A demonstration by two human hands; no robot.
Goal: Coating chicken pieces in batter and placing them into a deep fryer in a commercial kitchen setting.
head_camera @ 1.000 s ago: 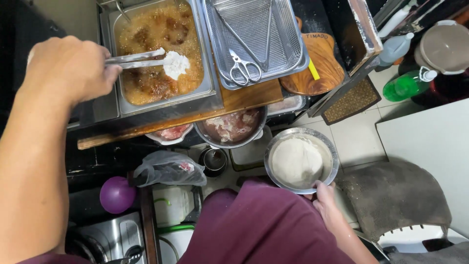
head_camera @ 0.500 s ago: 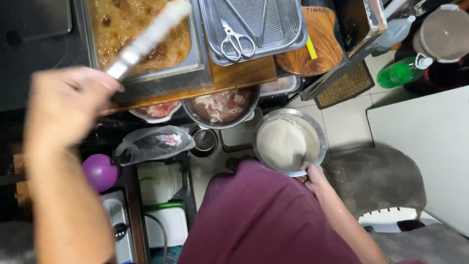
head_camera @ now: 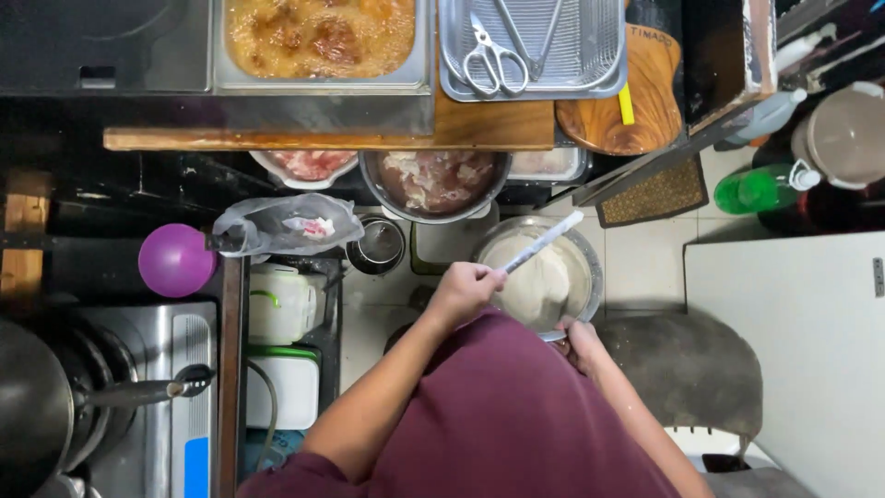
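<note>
Cramped kitchen, white-floured bowl (head_camera: 590, 277), tongs (head_camera: 539, 244) above

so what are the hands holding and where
Left hand grips metal tongs by the handle end; right hand holds the flour bowl at its near rim.

Our left hand (head_camera: 466, 290) and its tongs (head_camera: 542, 242) slant across the flour bowl (head_camera: 583, 254), so entry from nine o'clock is blocked. Our right hand (head_camera: 583, 343) keeps its grip on the rim at six o'clock. At twelve o'clock the meat pot (head_camera: 433, 184) sits just beside the bowl, under the wooden board (head_camera: 323, 138). Bare floor tiles (head_camera: 645, 263) at three o'clock leave us room to pass.
</note>
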